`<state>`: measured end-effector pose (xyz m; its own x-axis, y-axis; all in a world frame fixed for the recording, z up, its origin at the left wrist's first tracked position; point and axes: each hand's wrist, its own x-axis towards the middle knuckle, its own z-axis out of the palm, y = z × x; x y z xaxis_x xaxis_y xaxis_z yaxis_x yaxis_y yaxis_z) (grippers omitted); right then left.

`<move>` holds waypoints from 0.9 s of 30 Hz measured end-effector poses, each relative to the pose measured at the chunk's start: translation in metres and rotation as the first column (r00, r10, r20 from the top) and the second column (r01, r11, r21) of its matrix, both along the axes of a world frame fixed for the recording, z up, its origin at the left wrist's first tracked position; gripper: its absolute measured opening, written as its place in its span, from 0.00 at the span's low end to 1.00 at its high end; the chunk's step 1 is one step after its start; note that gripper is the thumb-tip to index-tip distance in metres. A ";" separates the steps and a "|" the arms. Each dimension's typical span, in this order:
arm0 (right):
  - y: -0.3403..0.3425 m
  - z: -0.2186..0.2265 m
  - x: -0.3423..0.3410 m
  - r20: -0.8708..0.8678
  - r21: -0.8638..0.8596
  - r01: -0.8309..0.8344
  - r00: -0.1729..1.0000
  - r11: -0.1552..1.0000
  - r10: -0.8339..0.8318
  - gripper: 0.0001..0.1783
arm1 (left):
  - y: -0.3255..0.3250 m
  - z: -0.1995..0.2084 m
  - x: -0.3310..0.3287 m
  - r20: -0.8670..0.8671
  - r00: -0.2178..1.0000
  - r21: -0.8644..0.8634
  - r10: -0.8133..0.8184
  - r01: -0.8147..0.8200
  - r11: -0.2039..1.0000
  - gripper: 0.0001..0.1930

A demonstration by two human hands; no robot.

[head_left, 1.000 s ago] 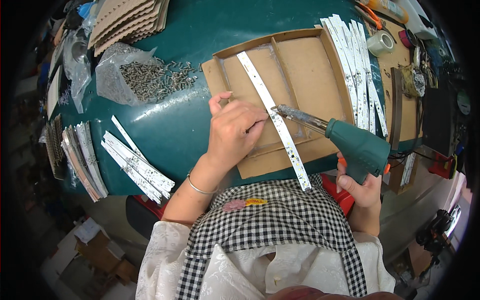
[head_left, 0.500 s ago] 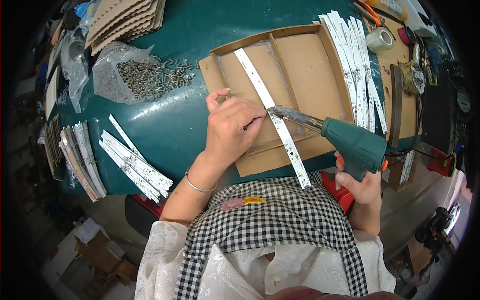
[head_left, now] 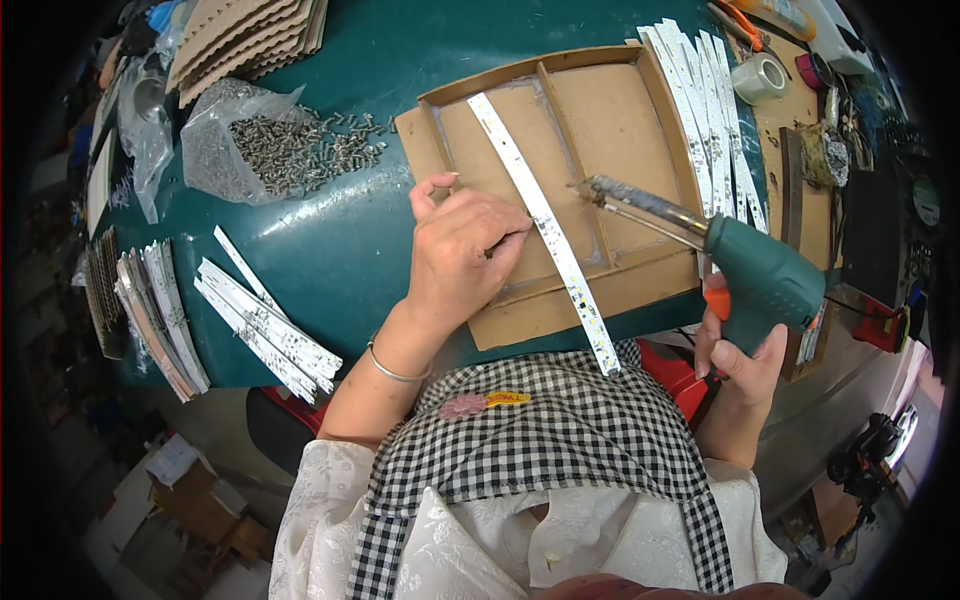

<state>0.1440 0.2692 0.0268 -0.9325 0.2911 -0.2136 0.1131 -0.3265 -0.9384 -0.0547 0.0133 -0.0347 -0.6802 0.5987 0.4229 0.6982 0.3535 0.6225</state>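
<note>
A long white LED circuit strip (head_left: 565, 262) lies slanted across a shallow cardboard tray (head_left: 640, 120), its near end over the tray's edge by my apron. At the strip's middle, my left hand (head_left: 462, 245) is closed in a pinch, fingertips at its left edge; whatever they hold is too small to make out. My right hand (head_left: 745, 370) grips a green soldering gun (head_left: 768, 268) with an orange trigger. Its dark tip points left over the tray, to the right of the strip and apart from it.
Loose small metal parts (head_left: 300, 155) spill from a clear plastic bag at the left. White strips (head_left: 265, 325) lie in piles at the near left, with more white strips (head_left: 700, 120) at the tray's right. Corrugated cardboard (head_left: 245, 45) is stacked at the far left; a tape roll (head_left: 760, 78) stands far right.
My right hand has drawn the soldering gun right, lifting its tip off the strip's middle. My left hand has stayed at the strip's edge.
</note>
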 end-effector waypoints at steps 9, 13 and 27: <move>0.003 0.010 -0.005 -0.128 0.056 0.181 0.977 0.982 -0.173 0.43 | 0.000 0.004 0.000 -0.002 1.000 -0.021 -0.007 0.007 1.000 0.08; 0.011 0.013 0.000 -0.185 0.069 0.232 0.959 0.970 -0.216 0.43 | -0.002 0.015 0.002 0.012 1.000 -0.022 -0.003 0.003 1.000 0.09; 0.033 -0.037 -0.019 -0.180 0.699 0.439 0.872 0.564 -0.455 0.22 | 0.030 0.070 0.037 -0.015 0.811 -0.352 -0.584 0.543 0.763 0.12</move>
